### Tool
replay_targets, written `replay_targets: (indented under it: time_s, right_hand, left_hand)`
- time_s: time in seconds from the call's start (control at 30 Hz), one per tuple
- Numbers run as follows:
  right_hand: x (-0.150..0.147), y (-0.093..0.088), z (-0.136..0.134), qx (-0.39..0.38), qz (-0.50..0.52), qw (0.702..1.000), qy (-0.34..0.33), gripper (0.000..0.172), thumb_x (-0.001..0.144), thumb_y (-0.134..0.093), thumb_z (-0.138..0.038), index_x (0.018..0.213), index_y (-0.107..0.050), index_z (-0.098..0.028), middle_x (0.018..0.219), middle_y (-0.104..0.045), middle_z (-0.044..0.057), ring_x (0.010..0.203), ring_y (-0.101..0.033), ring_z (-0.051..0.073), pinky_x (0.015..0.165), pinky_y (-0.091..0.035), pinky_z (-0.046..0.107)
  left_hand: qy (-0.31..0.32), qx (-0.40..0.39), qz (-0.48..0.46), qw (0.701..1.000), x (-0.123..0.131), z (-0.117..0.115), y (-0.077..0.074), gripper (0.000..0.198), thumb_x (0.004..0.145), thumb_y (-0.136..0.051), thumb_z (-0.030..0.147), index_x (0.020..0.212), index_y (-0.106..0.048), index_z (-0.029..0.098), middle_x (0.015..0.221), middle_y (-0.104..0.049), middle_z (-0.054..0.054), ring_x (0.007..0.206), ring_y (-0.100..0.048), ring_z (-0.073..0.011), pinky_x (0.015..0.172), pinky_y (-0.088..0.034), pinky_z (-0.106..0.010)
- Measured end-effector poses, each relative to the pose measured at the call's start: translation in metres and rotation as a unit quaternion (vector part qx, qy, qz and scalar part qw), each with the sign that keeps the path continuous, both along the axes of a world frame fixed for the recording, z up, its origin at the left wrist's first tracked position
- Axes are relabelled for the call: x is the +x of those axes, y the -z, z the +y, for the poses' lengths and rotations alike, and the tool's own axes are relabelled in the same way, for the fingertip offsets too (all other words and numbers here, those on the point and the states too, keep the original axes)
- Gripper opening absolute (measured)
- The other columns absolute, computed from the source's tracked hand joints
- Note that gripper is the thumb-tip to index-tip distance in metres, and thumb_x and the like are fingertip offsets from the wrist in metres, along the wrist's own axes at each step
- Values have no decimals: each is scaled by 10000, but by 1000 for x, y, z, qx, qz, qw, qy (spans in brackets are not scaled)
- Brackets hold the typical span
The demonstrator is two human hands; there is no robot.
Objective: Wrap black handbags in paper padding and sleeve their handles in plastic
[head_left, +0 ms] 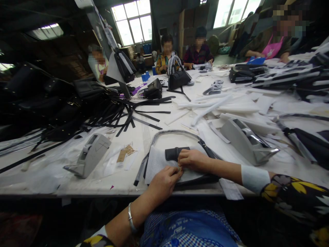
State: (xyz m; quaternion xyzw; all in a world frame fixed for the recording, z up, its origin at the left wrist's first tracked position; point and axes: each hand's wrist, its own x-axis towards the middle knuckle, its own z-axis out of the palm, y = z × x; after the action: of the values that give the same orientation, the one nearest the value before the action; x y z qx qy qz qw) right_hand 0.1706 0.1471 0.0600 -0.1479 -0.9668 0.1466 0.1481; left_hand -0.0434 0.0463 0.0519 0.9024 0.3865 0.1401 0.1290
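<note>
Flat at the table's front edge lies a black handbag [203, 179], its handle [177, 132] arched away from me and wrapped in clear film. A white foam sheet [155, 164] covers most of its front, with a black strap tab [171, 154] showing on top. My left hand [164, 179] and my right hand [192, 160] meet over the sheet just below this tab. Their fingertips pinch around a small gold-coloured metal clasp [179, 167], which they partly hide. Both hands are closed.
Grey tape dispensers stand left [94, 154] and right [244, 142] of the bag. Brown tags [125, 153] lie nearby. Black straps [138, 111] and piled black bags [51, 99] fill the left, white foam sheets [231, 106] the right. Several people sit across the table.
</note>
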Motion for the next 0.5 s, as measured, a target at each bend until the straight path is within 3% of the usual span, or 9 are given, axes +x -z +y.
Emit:
replay_targets:
  time_s: [0.2,0.37,0.5]
  right_hand:
    - [-6,1,-1,51,-67,996,-35,143,992,-525,-259,993,-655,-201,1096,-644,53,1039,-546,191,828,-431,308]
    - [-12,0,-10,90,-105,990,7,132,988,-510,-245,975,-614,-165,1018,-627,79,957,-531,217,801,-427,341]
    - [-15,2,-21,78,-107,990,48,100,963,-520,-202,963,-606,-151,1023,-620,93,952,-531,226,825,-454,352]
  left_hand:
    - [5,9,-22,1000,-1,2,3,377,961,-462,136,1319,-565,199,1132,-647,-88,1009,-575,-219,876,-531,-346]
    - [2,3,-29,1000,-1,1,5,387,943,-482,119,1315,-570,183,1160,-647,-98,1038,-572,-238,899,-540,-376]
    - [-12,-9,-29,999,-1,-1,8,394,947,-475,123,1322,-566,206,1156,-638,-98,1030,-578,-238,884,-550,-385]
